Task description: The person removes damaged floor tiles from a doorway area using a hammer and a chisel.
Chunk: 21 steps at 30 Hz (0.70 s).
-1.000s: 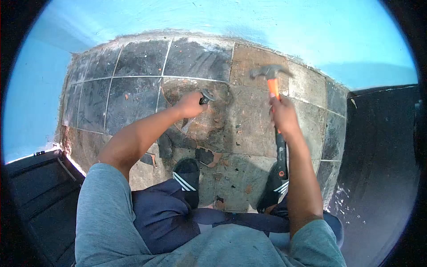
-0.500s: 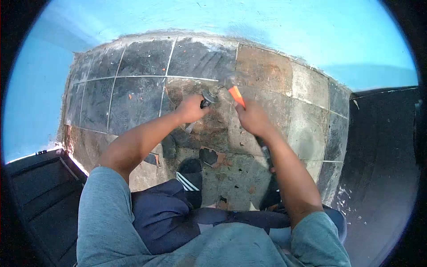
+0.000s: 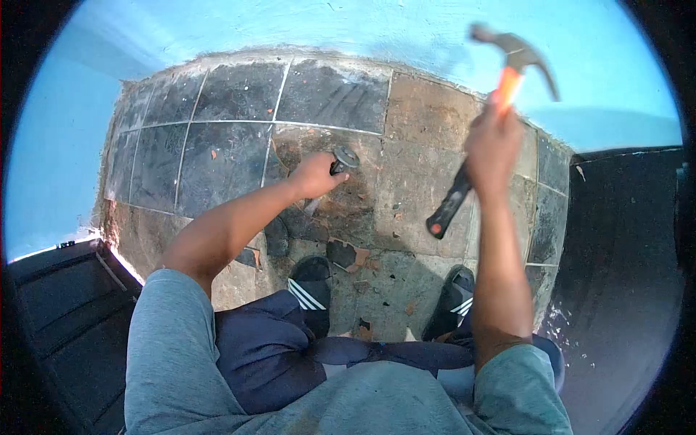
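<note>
My left hand (image 3: 317,175) is closed round a chisel (image 3: 346,156) with a dark grip and a round guard at its top end. A flat metal blade shows below the fist, pointing down toward the broken edge of a dark tile (image 3: 303,225). Out to the right, my right hand (image 3: 494,148) grips a claw hammer (image 3: 516,54) by its orange and black handle. The hammer is raised, well apart from the chisel, its steel head above the hand in view and slightly blurred.
Dark floor tiles (image 3: 221,159) with pale joints lie to the left, and bare, rough floor (image 3: 420,185) to the right. Tile shards (image 3: 346,254) lie near my sandals (image 3: 312,279). A blue wall (image 3: 290,25) borders the floor; dark panels stand at both sides.
My right hand has swung the claw hammer up and right, from beside the chisel's top end. My left hand stays nearly in place with the chisel.
</note>
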Each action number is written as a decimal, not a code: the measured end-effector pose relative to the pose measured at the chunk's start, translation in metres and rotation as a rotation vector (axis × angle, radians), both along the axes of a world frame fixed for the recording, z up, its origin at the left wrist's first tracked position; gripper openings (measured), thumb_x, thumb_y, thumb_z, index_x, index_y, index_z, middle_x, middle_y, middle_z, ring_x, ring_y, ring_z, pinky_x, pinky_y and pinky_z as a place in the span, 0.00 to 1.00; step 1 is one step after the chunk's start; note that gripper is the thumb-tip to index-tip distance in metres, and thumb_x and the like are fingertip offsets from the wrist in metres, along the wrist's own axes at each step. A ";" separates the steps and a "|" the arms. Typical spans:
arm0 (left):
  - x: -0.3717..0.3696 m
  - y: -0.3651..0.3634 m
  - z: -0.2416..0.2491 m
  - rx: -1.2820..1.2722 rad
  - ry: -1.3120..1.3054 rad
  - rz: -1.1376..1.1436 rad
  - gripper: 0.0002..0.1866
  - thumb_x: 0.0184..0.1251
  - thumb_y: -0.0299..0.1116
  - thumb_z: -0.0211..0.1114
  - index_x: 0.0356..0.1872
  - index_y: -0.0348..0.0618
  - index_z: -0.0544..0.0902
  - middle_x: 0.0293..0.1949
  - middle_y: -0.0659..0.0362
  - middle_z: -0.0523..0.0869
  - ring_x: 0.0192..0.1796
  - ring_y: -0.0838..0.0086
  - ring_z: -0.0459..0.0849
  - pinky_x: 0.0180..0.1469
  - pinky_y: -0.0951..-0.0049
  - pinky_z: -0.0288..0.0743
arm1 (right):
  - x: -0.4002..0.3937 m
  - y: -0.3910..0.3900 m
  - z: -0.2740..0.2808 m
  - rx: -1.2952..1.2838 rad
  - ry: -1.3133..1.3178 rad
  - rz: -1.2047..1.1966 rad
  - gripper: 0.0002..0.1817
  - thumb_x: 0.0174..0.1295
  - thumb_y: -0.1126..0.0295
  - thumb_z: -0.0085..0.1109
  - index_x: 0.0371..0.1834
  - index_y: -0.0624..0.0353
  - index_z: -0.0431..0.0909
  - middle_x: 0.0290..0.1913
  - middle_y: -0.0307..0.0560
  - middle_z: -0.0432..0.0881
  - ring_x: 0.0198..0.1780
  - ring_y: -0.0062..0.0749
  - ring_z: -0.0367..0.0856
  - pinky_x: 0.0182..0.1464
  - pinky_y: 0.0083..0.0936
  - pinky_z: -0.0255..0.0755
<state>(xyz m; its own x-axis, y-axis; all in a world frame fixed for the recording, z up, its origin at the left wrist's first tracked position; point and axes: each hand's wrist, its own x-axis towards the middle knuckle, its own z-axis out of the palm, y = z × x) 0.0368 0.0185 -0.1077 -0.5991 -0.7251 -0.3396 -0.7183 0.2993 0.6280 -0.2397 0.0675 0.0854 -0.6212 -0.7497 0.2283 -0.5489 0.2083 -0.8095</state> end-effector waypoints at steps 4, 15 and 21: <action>-0.003 0.004 0.007 -0.043 -0.040 -0.006 0.24 0.64 0.50 0.71 0.40 0.34 0.86 0.35 0.39 0.86 0.43 0.44 0.86 0.48 0.50 0.78 | 0.043 0.034 -0.089 0.720 0.153 0.575 0.26 0.75 0.52 0.51 0.45 0.71 0.82 0.47 0.75 0.83 0.53 0.70 0.81 0.54 0.53 0.74; 0.000 -0.034 -0.023 -0.018 -0.166 0.368 0.25 0.66 0.53 0.68 0.38 0.34 0.86 0.41 0.39 0.88 0.47 0.45 0.87 0.54 0.51 0.79 | 0.000 0.060 -0.128 0.730 -0.082 0.359 0.24 0.75 0.52 0.51 0.42 0.67 0.82 0.42 0.73 0.84 0.48 0.71 0.82 0.51 0.55 0.73; -0.026 -0.012 -0.008 -0.030 -0.139 0.201 0.25 0.67 0.52 0.68 0.36 0.33 0.86 0.39 0.39 0.88 0.47 0.45 0.87 0.52 0.49 0.79 | -0.015 0.062 -0.121 0.668 -0.181 0.299 0.24 0.76 0.52 0.51 0.41 0.67 0.82 0.40 0.73 0.83 0.46 0.71 0.82 0.49 0.54 0.73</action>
